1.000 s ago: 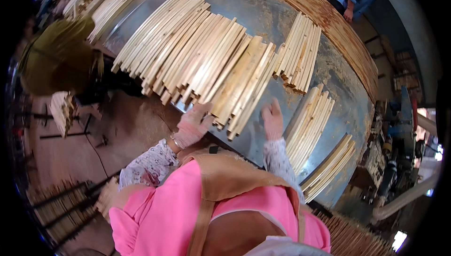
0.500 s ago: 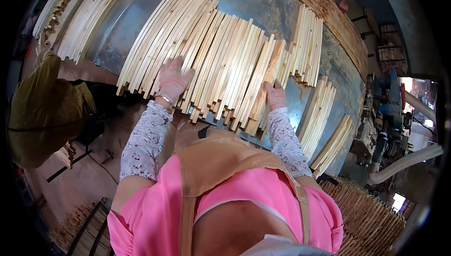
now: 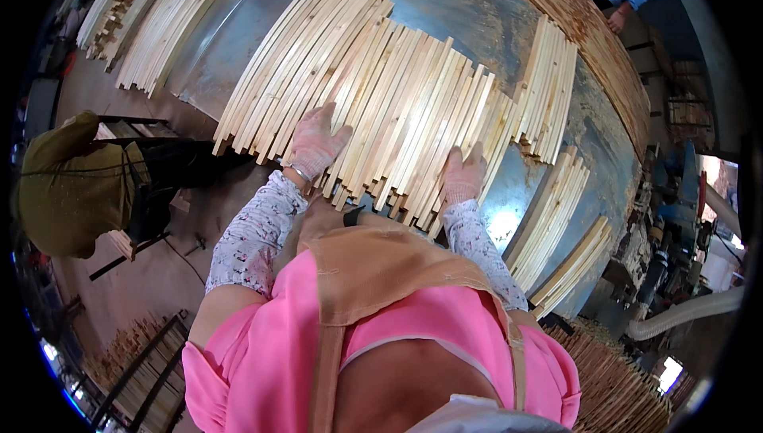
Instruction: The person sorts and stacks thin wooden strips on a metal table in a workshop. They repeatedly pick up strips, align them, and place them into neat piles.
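Observation:
A wide layer of pale wooden strips [image 3: 389, 107] lies side by side on a blue-grey metal tabletop, with uneven ends toward me. My left hand [image 3: 315, 145], in a light knitted glove, rests on the strips left of the middle, thumb spread from the fingers. Near the layer's right end, my gloved right hand [image 3: 463, 176] lies against the strips with its fingers apart. Neither hand is closed around a strip. The undersides of both hands are hidden.
Smaller bundles of strips lie to the right [image 3: 548, 87], nearer right [image 3: 552, 214] and far left [image 3: 171, 32]. Long brown boards [image 3: 580, 36] line the table's far edge. A person in an olive top [image 3: 75, 183] stands at left. Machinery with a pale hose [image 3: 687, 311] is at right.
The whole view has shifted slightly. My right hand has moved left relative to the right-hand bundle. A wide, darker strip beside it no longer shows, and the strips there look closer together.

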{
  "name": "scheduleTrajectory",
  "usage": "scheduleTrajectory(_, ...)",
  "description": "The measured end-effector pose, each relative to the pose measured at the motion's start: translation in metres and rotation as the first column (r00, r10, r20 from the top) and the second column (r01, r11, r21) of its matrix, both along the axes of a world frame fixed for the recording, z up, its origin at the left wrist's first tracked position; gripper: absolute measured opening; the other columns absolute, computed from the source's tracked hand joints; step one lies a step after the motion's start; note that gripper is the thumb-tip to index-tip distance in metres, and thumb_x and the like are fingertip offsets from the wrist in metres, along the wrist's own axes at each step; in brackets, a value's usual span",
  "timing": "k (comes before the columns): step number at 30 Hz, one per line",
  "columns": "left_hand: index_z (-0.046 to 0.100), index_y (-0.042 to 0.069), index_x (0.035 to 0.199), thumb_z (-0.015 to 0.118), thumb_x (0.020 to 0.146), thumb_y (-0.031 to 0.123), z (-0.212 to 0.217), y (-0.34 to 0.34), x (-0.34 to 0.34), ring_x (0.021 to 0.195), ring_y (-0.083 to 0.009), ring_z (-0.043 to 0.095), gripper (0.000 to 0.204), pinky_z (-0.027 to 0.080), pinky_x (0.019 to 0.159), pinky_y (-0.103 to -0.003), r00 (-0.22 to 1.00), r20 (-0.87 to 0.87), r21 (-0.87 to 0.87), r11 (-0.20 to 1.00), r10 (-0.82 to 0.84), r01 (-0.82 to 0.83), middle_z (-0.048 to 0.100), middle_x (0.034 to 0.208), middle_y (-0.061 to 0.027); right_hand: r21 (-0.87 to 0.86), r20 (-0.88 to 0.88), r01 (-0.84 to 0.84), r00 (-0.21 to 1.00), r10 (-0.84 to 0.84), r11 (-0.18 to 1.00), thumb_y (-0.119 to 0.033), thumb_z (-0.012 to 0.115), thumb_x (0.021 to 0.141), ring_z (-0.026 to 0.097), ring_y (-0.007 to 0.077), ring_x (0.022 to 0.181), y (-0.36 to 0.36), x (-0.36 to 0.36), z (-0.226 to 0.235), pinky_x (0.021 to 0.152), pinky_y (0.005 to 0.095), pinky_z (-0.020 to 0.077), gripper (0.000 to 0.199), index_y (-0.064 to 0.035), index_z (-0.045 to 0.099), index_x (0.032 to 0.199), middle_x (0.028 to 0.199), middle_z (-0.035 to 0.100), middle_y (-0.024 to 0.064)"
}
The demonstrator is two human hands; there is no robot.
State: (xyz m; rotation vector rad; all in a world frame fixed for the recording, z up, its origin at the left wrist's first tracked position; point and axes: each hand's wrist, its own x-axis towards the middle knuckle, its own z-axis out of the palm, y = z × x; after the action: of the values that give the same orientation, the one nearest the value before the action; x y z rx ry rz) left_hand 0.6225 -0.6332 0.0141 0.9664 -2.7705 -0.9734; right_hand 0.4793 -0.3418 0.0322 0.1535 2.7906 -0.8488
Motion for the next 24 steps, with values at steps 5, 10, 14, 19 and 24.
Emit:
scheduleTrajectory(5,0.069,-0.002,0.134,0.067,0.095,0.04,0.031,-0.031,-0.028,0.128,-0.0442,0.063,0.058,0.049,0.112,-0.049,0.987,0.091,0.097,0.988,-0.13,0.121,0.068,0.137,-0.0272,-0.115,-0.114,-0.043,0.993,0.03,0.992,-0.041,0.057,0.103,0.051,0.0512,0.14,0.039,-0.007,-0.058,0.12,0.0513,0.0405,0.07,-0.0009,0.047,0.16,0.151,0.052,0.0372)
scheduleTrajectory(10,0.068,0.004,0.136,0.06,0.098,0.033,-0.005,-0.076,-0.104,0.13,-0.0406,0.061,0.048,0.047,0.112,-0.05,0.936,-0.247,-0.16,0.963,-0.252,0.217,0.068,0.138,-0.0206,-0.293,0.008,0.049,0.999,-0.049,0.955,-0.033,0.061,0.101,0.049,0.0453,0.147,0.039,-0.017,-0.047,0.125,0.0427,0.0358,0.073,0.007,0.044,0.16,0.158,0.05,0.0345)
scheduleTrajectory(14,0.068,0.009,0.137,0.055,0.101,0.032,0.023,-0.082,-0.205,0.133,-0.0367,0.059,0.045,0.043,0.118,-0.047,0.867,-0.205,-0.27,0.878,-0.454,0.395,0.067,0.141,-0.0158,-0.353,0.119,0.148,0.987,-0.112,0.924,-0.031,0.062,0.098,0.05,0.0403,0.148,0.037,-0.028,-0.025,0.124,0.0392,0.0371,0.076,0.0118,0.044,0.158,0.16,0.051,0.0338)
scheduleTrajectory(19,0.075,0.012,0.133,0.055,0.1,0.036,0.029,-0.083,-0.287,0.137,-0.0314,0.058,0.045,0.042,0.12,-0.046,0.75,0.228,-0.316,0.681,-0.621,0.66,0.067,0.143,-0.0121,-0.347,-0.087,0.192,0.968,-0.235,0.918,-0.024,0.071,0.094,0.062,0.0398,0.131,0.022,-0.015,-0.017,0.115,0.042,0.0467,0.07,0.0135,0.053,0.15,0.14,0.063,0.0324)
scheduleTrajectory(24,0.076,0.011,0.129,0.058,0.1,0.043,0.019,-0.103,-0.281,0.13,-0.0276,0.063,0.046,0.047,0.115,-0.044,0.662,0.193,-0.466,0.526,-0.724,0.711,0.073,0.132,-0.0096,-0.184,-0.289,-0.074,0.957,0.018,0.98,-0.017,0.075,0.093,0.064,0.034,0.127,-0.029,-0.003,0.012,0.113,0.043,0.0506,0.065,0.0079,0.057,0.15,0.137,0.065,0.0265)
